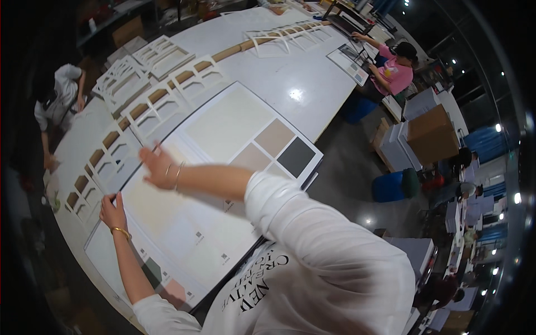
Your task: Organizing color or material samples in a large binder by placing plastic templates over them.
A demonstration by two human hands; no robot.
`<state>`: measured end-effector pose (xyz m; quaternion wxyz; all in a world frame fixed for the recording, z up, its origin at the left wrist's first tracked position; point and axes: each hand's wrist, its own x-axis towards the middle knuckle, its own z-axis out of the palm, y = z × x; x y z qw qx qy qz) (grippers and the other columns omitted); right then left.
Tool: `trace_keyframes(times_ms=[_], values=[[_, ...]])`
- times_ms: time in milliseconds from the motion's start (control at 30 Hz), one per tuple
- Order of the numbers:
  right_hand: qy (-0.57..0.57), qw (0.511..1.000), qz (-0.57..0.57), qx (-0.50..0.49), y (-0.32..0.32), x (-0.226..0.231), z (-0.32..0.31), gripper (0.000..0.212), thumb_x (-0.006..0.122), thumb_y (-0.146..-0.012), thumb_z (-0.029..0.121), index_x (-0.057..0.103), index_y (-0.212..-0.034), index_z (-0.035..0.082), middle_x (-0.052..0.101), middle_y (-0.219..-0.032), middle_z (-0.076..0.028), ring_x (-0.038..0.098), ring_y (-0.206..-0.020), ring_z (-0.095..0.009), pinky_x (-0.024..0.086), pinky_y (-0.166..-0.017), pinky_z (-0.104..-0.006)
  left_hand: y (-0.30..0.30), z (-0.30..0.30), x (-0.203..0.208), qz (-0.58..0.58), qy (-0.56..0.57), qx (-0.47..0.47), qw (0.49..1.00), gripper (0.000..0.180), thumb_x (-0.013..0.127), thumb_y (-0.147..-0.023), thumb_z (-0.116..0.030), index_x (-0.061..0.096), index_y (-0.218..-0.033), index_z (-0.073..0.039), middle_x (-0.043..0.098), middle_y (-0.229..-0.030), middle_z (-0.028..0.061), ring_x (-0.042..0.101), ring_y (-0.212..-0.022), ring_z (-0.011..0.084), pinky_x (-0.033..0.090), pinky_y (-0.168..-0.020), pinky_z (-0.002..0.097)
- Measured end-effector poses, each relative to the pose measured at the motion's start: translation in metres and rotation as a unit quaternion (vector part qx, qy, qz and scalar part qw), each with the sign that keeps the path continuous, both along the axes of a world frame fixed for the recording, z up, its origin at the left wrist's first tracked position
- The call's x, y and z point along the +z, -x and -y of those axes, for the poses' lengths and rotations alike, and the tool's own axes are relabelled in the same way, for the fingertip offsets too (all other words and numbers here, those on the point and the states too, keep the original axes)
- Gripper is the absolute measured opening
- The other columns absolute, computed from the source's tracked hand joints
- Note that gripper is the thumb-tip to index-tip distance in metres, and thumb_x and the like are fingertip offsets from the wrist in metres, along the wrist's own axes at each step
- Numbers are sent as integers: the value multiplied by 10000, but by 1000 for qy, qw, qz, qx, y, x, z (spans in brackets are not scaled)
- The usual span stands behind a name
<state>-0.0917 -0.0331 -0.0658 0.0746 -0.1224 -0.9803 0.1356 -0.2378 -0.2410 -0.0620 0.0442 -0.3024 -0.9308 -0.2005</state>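
A large open colour sample book [215,120] lies across the near part of the table, with blocks of cream, beige and dark grey on its pages. My left hand [113,211], wearing a gold bangle, rests at the book's far left edge. Its thumb and fingers are apart, and their undersides are hidden. Over the upper part of the left page is my right hand [158,168], slightly blurred, with its fingers spread and nothing in them. I cannot tell whether it touches the paper. My right forearm covers part of the pages.
White cut-out frames [151,114] stand in a row along a wooden strip beyond the book. More white frames [125,78] are stacked behind. One person [61,103] works at the far left, another in pink [395,72] at the far right. Blue barrels and a cardboard box [432,133] stand right.
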Motion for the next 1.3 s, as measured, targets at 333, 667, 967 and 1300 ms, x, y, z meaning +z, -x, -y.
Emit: trace_keyframes(times_ms=[333, 667, 967, 1300], values=[[27, 989, 46, 137, 8, 17, 76, 660, 411, -951, 453, 280, -1504, 115, 236, -1584, -32, 187, -1466, -164, 38, -1185, -523, -3, 14, -2, 19, -1, 10, 1000, 224, 567, -939, -333, 594, -969, -113, 634, -1018, 33, 583, -1011, 246, 344, -972, 439], [-146, 987, 33, 64, -70, 13, -80, 704, 346, -961, 518, 280, -1491, 59, 255, -1575, -71, 173, -1472, -199, 39, -1172, -544, 10, 9, -21, -40, -41, -3, 998, 260, 626, -879, -373, 668, -934, -122, 684, -979, 49, 625, -945, 267, 420, -889, 432], [-66, 977, 109, 169, -247, 91, -16, 738, 474, -923, 468, 275, -1485, 33, 262, -1561, -122, 212, -1456, -257, 115, -1172, -512, -9, -3, 12, 2, 8, 31, 999, 323, 585, -909, -432, 688, -991, -137, 690, -1018, 47, 627, -991, 243, 366, -971, 407], [-41, 975, 176, 126, -319, 102, 21, 780, 493, -899, 498, 281, -1488, 32, 282, -1555, -127, 259, -1442, -270, 147, -1161, -513, -11, 2, 7, 7, 27, 30, 999, 329, 560, -930, -439, 683, -1024, -149, 683, -1062, 36, 611, -1044, 217, 329, -1011, 413]])
